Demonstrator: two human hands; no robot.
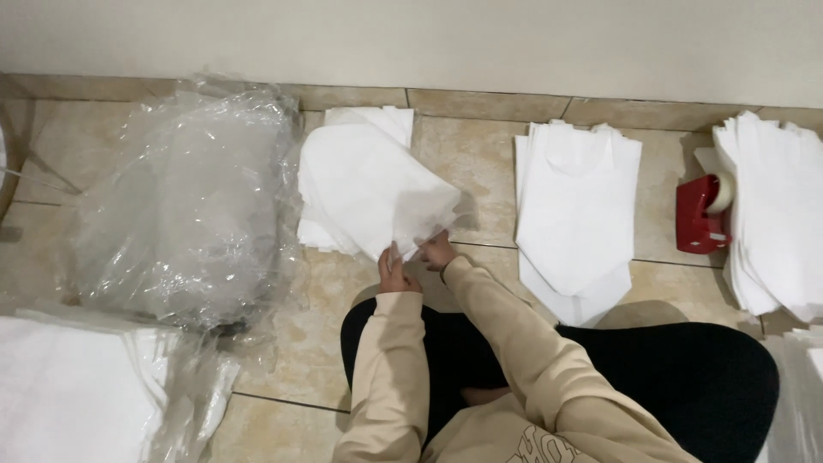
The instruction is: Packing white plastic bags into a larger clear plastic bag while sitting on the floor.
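Observation:
I sit on a tiled floor in beige sleeves and black trousers. My left hand (393,272) and my right hand (438,250) both pinch the near corner of a white fabric piece (377,184), lifting it off a small stack of white fabric pieces (326,231) in front of me. The lifted piece hides most of that stack.
A crumpled clear plastic bag (193,201) lies to the left, with more white fabric (69,390) in plastic at the near left. A stack of white sleeveless bag shapes (579,214) lies to the right, then a red tape dispenser (699,214) and another white pile (776,214). A wall runs along the far side.

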